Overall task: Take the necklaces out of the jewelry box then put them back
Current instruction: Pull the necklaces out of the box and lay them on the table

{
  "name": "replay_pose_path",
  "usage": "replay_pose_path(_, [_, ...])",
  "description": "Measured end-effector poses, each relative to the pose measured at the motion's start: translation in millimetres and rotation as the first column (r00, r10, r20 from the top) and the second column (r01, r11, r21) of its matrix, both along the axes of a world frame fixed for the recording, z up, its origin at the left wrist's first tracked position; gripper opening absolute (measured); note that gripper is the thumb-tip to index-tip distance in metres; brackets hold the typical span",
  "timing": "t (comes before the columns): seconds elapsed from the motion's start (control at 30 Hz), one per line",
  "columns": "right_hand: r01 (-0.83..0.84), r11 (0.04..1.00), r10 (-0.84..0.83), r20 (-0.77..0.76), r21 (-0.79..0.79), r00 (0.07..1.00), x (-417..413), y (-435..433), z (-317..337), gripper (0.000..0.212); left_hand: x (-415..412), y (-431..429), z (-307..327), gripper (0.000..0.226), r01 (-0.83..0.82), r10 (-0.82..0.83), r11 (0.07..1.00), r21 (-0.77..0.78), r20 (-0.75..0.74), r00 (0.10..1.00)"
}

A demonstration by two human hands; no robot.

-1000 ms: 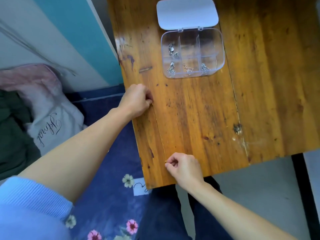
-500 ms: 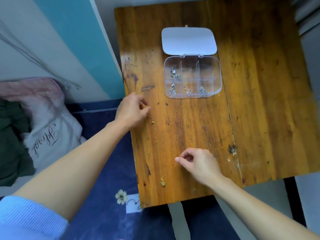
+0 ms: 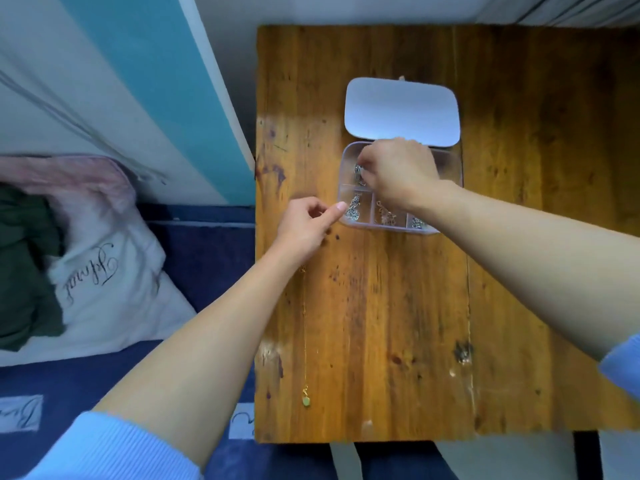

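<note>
A clear plastic jewelry box with compartments lies open on the wooden table, its lid flipped back. My right hand reaches into the upper left compartment, fingers pinched on a silver necklace there. Several more silver necklaces lie in the front compartments. My left hand holds nothing, its thumb tip touching the box's front left corner. A thin gold necklace with a green pendant lies stretched straight along the table's left side.
A white pillow with script lettering and dark green cloth lie on the blue bed to the left. A teal and white wall panel runs beside the table's far left corner. The table's near edge is just above my lap.
Both hands have let go of the gold necklace, which stays laid out on the table. The right hand moved up into the box; the left hand moved up to the box's corner.
</note>
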State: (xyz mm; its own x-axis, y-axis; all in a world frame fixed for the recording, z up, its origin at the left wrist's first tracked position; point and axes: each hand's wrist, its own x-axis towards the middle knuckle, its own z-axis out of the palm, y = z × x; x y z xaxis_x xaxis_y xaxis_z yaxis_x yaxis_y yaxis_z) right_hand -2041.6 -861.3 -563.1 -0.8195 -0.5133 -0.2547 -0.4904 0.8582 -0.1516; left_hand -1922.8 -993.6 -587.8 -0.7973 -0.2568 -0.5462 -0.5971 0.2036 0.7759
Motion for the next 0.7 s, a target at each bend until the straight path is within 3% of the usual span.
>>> replay_pose_path(0.13, [-0.167, 0.969, 0.179, -0.051, 0.182, 0.983, -3.1, -7.2, -7.6, 0.017, -1.2, -2.8, -2.8, 0.038, 0.007, -0.007, 1.000, -0.005, 0.014, 1.000])
replay_pose_path(0.3, [-0.277, 0.939, 0.289, -0.033, 0.205, 0.957, -7.9, -16.0, -1.7, 0.014, -3.3, -4.5, -5.6, 0.034, 0.005, -0.005, 1.000, 0.005, 0.031, 1.000])
replay_pose_path(0.7, [-0.244, 0.954, 0.243, 0.030, 0.173, 0.970, -18.3, -21.8, -6.3, 0.016, -3.8, -4.5, -7.7, 0.037, -0.014, 0.013, 0.999, 0.044, 0.035, 0.999])
